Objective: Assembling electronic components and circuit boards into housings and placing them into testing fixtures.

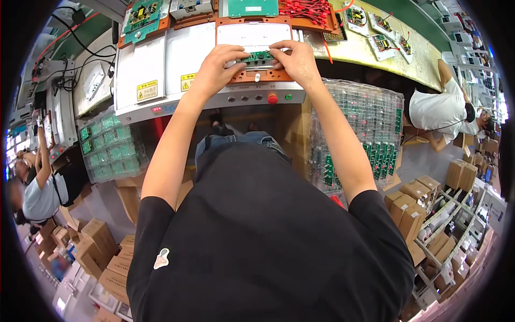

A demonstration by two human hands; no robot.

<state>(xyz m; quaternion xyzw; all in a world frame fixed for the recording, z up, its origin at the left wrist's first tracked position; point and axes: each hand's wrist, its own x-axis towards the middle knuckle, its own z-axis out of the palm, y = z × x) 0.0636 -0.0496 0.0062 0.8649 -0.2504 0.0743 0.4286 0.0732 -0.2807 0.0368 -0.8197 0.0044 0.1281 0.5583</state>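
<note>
A narrow green circuit board [256, 57] with small parts on it is held level between my two hands. My left hand [217, 68] has its thumb and fingers closed on the board's left end. At its right end, my right hand [296, 61] pinches it with thumb and index finger. Directly beneath is an orange-brown fixture [279, 74] with a metal latch at its front; whether the board touches it I cannot tell. Behind the hands lies the fixture's pale plate [253, 34].
The white machine [140, 70] has a red button [272, 99] on its front edge. Red-wired parts [308, 12] and several boards [382, 44] lie behind. Clear trays of boards stand at left [113, 147] and right [357, 107]. Co-workers [440, 110] sit on both sides.
</note>
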